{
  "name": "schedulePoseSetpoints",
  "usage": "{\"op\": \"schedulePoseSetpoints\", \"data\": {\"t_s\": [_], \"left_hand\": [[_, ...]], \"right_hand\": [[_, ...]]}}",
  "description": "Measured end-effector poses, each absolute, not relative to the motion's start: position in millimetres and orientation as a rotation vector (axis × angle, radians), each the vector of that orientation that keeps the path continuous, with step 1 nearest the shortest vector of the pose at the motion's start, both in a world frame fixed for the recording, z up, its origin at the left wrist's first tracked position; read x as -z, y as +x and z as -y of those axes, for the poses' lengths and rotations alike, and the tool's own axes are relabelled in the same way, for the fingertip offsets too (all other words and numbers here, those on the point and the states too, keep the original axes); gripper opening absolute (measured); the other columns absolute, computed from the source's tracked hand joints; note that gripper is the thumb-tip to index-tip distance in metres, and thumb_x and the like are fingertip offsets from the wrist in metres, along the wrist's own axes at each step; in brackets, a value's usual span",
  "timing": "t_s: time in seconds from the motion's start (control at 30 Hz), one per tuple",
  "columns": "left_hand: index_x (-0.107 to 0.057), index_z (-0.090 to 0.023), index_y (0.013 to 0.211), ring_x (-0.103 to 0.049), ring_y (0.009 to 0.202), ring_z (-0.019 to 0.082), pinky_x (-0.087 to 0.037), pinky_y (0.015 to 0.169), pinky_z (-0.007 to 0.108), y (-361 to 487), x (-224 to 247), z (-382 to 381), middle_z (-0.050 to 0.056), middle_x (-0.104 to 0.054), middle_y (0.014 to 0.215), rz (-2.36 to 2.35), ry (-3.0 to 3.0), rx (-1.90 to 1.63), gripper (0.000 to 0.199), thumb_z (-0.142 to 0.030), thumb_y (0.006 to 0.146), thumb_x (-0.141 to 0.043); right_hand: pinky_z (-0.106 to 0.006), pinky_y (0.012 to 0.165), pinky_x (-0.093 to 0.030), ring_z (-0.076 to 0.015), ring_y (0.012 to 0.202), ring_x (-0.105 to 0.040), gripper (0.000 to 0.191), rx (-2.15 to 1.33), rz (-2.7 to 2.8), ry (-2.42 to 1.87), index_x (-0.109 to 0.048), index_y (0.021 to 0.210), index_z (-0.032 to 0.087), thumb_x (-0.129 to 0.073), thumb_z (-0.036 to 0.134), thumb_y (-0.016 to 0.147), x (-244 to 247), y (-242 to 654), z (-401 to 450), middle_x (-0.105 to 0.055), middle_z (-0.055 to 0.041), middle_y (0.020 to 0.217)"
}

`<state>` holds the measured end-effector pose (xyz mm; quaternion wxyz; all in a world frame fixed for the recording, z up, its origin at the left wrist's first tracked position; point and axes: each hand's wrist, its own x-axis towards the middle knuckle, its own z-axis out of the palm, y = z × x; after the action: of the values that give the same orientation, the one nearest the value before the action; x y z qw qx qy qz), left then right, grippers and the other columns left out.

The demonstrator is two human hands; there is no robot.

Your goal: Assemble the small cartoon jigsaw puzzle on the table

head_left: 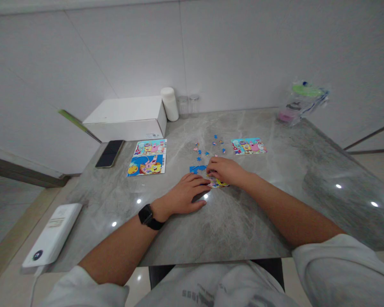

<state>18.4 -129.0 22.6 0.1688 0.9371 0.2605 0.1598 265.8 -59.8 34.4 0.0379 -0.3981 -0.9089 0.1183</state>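
A partly joined jigsaw puzzle point(197, 169) with blue and yellow parts lies at the middle of the table, largely covered by my hands. My left hand point(189, 194) rests flat over its left side with the fingers spread; a dark watch is on that wrist. Over the puzzle's upper right, my right hand point(225, 171) has its thumb and fingers pinched together, and whatever is between them is hidden. Just beyond, several loose puzzle pieces point(207, 153) are scattered. To their right lies a finished cartoon picture point(249, 146).
Left of the puzzle is a cartoon picture sheet point(147, 157), beside a phone point(110, 154). A white box point(124, 117), a white bottle point(170, 105) and two glasses point(188, 106) stand at the back. A bagged cup point(302, 102) is back right; a white power bank point(53, 234) is front left.
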Motion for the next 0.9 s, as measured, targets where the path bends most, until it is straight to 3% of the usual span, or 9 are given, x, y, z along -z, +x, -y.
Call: {"op": "schedulePoseSetpoints", "data": {"t_s": [0.3,0.57,0.9], "left_hand": [[-0.064,-0.027,0.141,-0.052,0.139,0.032,-0.034,0.124,0.054,17,-21,129,0.008,-0.063,0.15,-0.733,2.655,-0.464,0.049,-0.043,0.095,-0.068],[-0.063,-0.027,0.143,-0.052,0.14,0.031,-0.034,0.124,0.054,17,-23,130,0.007,-0.062,0.152,-0.725,2.647,-0.485,0.05,-0.041,0.095,-0.069],[-0.063,-0.027,0.143,-0.052,0.143,0.03,-0.034,0.126,0.054,17,-28,132,0.007,-0.061,0.153,-0.739,2.635,-0.47,0.049,-0.039,0.095,-0.069]], "right_hand": [[-0.032,0.099,-0.047,-0.0216,0.105,-0.067,0.011,-0.423,2.691,-1.181,-0.077,0.1,0.02,-0.071,0.015,0.092,-30,263,58,-0.072,-0.0079,0.109],[-0.029,0.077,-0.045,-0.018,0.082,-0.066,0.011,-0.412,2.314,-1.472,-0.077,0.095,0.022,-0.068,0.019,0.09,-44,300,30,-0.077,-0.0035,0.093],[-0.028,0.074,-0.044,-0.019,0.088,-0.07,0.011,-0.394,2.264,-1.864,-0.08,0.094,0.022,-0.069,0.023,0.089,-29,345,-2,-0.081,-0.0042,0.097]]}}
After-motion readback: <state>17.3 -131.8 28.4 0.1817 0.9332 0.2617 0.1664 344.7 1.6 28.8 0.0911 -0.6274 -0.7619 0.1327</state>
